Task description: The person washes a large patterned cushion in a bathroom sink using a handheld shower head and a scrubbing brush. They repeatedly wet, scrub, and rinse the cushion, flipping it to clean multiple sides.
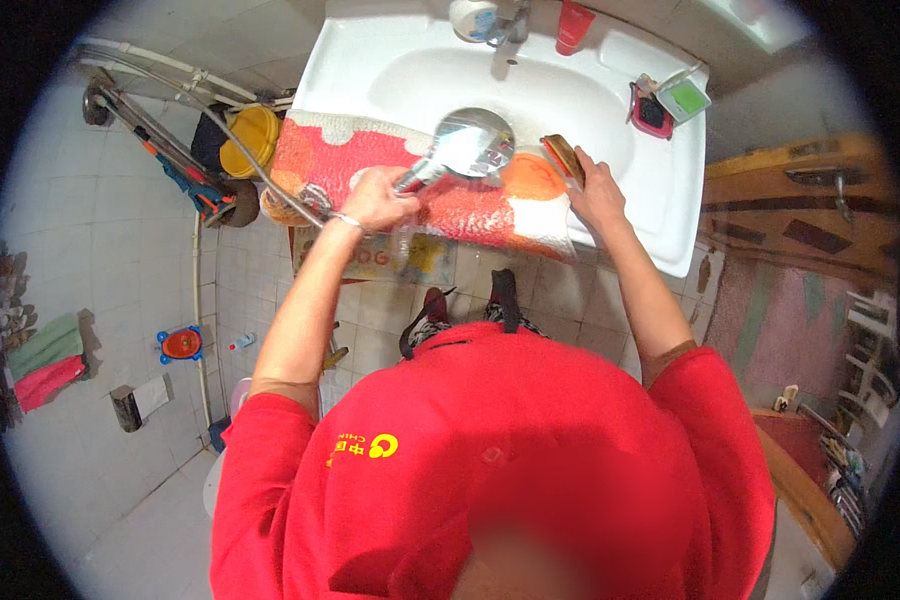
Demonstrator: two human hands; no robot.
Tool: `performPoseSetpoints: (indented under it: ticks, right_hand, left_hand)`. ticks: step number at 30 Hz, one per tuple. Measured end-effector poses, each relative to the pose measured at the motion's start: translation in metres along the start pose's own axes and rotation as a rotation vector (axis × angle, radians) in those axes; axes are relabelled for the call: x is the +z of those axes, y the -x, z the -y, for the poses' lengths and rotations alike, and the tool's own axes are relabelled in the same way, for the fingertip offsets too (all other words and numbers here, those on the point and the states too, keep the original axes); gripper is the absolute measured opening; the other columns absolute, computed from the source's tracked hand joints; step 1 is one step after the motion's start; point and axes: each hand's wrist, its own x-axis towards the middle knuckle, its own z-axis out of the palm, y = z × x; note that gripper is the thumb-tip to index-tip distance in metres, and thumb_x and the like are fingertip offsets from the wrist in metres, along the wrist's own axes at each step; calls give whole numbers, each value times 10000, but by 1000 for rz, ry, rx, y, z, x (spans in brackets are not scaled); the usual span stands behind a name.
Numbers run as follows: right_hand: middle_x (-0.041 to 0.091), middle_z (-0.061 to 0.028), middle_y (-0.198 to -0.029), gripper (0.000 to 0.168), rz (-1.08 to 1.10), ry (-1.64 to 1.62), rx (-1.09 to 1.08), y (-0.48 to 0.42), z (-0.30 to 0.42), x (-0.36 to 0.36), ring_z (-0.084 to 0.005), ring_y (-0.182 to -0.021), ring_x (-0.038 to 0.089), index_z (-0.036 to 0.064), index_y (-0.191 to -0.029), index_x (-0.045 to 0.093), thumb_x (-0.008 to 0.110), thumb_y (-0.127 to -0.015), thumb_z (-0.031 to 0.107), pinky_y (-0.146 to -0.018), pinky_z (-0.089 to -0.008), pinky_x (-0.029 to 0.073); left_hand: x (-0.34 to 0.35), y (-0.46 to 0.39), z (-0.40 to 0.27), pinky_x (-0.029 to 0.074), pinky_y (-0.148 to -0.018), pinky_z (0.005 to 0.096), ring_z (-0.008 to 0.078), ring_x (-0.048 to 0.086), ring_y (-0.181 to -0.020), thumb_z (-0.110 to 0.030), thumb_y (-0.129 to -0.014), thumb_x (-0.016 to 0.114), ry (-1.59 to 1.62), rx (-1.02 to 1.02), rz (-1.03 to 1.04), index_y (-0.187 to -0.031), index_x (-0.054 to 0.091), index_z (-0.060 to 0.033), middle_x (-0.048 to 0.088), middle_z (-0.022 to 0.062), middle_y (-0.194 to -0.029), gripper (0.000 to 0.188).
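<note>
My left hand (379, 199) grips the handle of a chrome shower head (474, 142), held over the near part of a white washbasin (652, 191). A grey hose runs from beside that hand up to the left. A wet patterned mat (397, 154) in red, orange and white lies across the basin's front left and hangs over its front edge. In my right hand (596, 187) is a scrubbing brush (564, 157), just right of the mat's orange patch. Whether its bristles touch the mat I cannot tell.
On the basin's back rim stand a white container (472, 19) and a red tube (572, 28). A green soap in a dish (684, 99) and a pink-rimmed box (651, 112) lie at the right. A yellow basin (250, 141) and mops (187, 176) are at the left. A floor mat (375, 257) lies below.
</note>
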Motion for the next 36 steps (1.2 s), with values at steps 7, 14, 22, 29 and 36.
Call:
performPoseSetpoints:
  ticks: [7, 14, 22, 29, 36]
  right_hand:
    - [558, -216, -1092, 479, -73, -117, 15, 16, -26, -7, -365, -1013, 595, 207, -1371, 496, 534, -901, 287, -877, -452, 488]
    - [570, -136, -884, 360, -191, -90, -366, 105, 33, 14, -310, -766, 617, 274, -1243, 621, 522, -906, 194, -714, -428, 527]
    - [585, -150, -947, 379, 20, 109, 148, 73, -36, -48, -284, -826, 629, 289, -1286, 601, 524, -918, 246, -795, -398, 521]
    - [568, -178, -1065, 419, 99, 251, -18, 83, 0, -10, -345, -908, 641, 290, -1270, 585, 518, -868, 192, -803, -477, 528]
    - [573, -167, -994, 378, 13, 18, 80, 102, -23, -44, -327, -881, 629, 262, -1297, 596, 510, -929, 270, -810, -429, 511]
  left_hand:
    - [58, -28, -23, 490, -598, 297, 122, 598, -644, -129, -707, 644, -48, 102, 159, -897, 657, -16, 613, 45, -663, 221]
    - [57, -32, -5, 508, -652, 316, 147, 622, -693, -122, -699, 669, 115, 30, 190, -902, 659, -21, 661, 61, -751, 227]
    - [58, -43, -28, 491, -618, 306, 135, 586, -641, -153, -709, 666, 58, 99, 338, -885, 642, -13, 631, 35, -703, 226]
    - [72, -54, -30, 507, -694, 305, 160, 633, -729, -223, -709, 708, 20, 138, 274, -907, 656, -29, 673, 81, -779, 281]
    - [103, -70, -45, 500, -768, 295, 150, 633, -810, -333, -784, 759, -122, 164, 218, -1038, 687, -54, 696, 63, -866, 384]
